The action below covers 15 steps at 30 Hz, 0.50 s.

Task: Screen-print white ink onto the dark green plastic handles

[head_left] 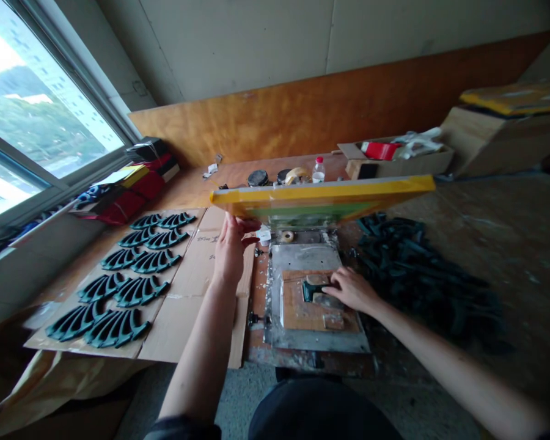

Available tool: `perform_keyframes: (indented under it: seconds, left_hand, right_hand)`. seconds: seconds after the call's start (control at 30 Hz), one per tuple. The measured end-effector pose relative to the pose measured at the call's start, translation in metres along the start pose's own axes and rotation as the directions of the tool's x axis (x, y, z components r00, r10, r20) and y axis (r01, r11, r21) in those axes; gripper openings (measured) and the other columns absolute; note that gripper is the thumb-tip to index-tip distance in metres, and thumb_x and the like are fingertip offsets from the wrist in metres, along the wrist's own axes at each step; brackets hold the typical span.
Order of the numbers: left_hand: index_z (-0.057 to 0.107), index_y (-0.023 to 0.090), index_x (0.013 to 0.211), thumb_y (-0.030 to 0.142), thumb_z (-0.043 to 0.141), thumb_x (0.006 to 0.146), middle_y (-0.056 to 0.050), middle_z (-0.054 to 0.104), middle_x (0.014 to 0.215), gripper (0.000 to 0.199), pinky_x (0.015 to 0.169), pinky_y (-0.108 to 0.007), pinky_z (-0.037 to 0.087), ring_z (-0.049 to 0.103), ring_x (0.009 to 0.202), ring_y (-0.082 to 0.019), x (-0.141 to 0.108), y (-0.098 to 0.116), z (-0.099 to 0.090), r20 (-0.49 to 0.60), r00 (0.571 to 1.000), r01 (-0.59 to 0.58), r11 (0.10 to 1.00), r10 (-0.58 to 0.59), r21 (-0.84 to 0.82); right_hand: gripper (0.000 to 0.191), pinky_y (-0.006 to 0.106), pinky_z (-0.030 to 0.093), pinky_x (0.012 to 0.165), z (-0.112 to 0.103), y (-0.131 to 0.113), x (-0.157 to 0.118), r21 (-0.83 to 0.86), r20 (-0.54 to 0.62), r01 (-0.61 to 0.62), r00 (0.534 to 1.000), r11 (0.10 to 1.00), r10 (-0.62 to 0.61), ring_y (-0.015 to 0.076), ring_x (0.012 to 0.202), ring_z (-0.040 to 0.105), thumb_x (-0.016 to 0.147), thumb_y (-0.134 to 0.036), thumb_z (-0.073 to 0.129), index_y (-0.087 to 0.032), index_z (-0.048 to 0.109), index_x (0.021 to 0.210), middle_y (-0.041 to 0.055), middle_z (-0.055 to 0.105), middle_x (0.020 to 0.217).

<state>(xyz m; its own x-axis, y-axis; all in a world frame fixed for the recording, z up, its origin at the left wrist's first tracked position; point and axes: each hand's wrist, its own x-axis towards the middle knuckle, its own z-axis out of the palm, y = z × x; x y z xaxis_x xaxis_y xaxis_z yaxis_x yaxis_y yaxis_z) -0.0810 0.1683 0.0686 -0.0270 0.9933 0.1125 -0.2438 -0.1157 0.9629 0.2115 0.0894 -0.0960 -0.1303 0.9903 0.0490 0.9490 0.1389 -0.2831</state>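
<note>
A yellow-edged screen frame (321, 190) is tilted up above a metal base plate (297, 255). My left hand (231, 244) holds the frame's lower left edge, thumb and fingers around it. On the metal plate lies a wooden board (296, 315) with small blocks on it. Between the blocks sits a dark green plastic piece (308, 289). My right hand (351, 289) has its fingers closed on the right end of that piece. Rows of similar dark green pieces (137, 291) lie fanned out on cardboard (183, 318) at the left.
A large heap of dark green pieces (421, 275) lies right of the plate. Behind the frame stand a red-capped bottle (318, 171) and dark round containers (258, 178). An open carton (412, 164) is at the back right, and red boxes (123, 201) line the window side.
</note>
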Motion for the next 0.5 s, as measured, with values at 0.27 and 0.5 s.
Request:
perform_keyframes:
  seconds: [0.27, 0.5]
  left_hand:
    - [0.062, 0.014, 0.106, 0.074, 0.055, 0.072, -0.016, 0.071, 0.098, 0.070, 0.058, -0.029, 0.050, 0.068, 0.086, -0.026, -0.138, -0.108, 0.018, 0.238, 0.609, 0.764, 0.640, -0.757, 0.081]
    - [0.058, 0.017, 0.087, 0.068, 0.054, 0.074, -0.005, 0.068, 0.070, 0.054, 0.050, -0.025, 0.045, 0.062, 0.055, -0.016, -0.124, -0.137, -0.094, -0.268, 0.747, 0.661, 0.719, -0.608, 0.213]
  right_hand:
    - [0.013, 0.032, 0.046, 0.073, 0.019, -0.099, -0.039, 0.051, -0.182, -0.023, 0.983, 0.998, 0.031, 0.0221, 0.084, 0.061, 0.095, -0.027, 0.047, -0.018, 0.054, 0.089, 0.0091, 0.064, 0.086]
    - [0.018, 0.033, 0.047, 0.074, -0.005, -0.021, -0.043, 0.169, -0.132, -0.087, 0.985, 0.982, 0.110, 0.0218, 0.085, 0.062, 0.096, -0.027, 0.043, -0.021, 0.060, 0.092, 0.0071, 0.066, 0.085]
